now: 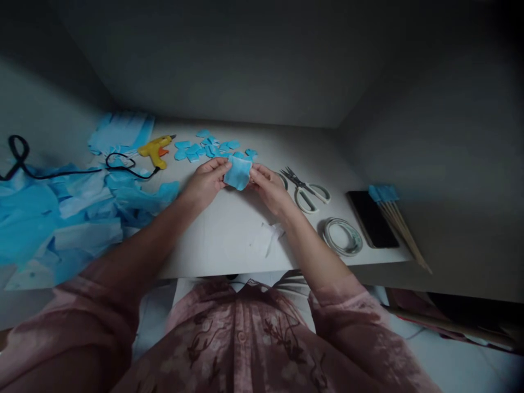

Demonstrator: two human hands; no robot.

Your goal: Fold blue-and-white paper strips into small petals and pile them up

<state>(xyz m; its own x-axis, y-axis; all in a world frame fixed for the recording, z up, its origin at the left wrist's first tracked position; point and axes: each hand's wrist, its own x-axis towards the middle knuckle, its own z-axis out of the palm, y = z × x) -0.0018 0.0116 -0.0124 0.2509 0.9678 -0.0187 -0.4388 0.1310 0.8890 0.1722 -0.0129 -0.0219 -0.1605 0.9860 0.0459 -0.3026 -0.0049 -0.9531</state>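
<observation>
Between my two hands a small square of blue fabric (238, 173) is held up over the table, its face spread flat. My left hand (208, 180) pinches its left edge between thumb and fingers. On the opposite edge my right hand (268, 183) has a similar pinch. Just beyond the square lie several small blue cut pieces (208, 146), scattered on the white tabletop. Scissors (303, 188) with pale handles rest open to the right of my right hand. White scraps (267, 238) lie near my right forearm.
A yellow glue gun (154, 150) with a black cord stands left, beside a stack of blue masks (123, 131) and a heap of blue fabric (82, 213). At right are tape rolls (343, 236), a black phone (372, 218) and blue-tipped sticks (399, 224). Grey walls enclose the table.
</observation>
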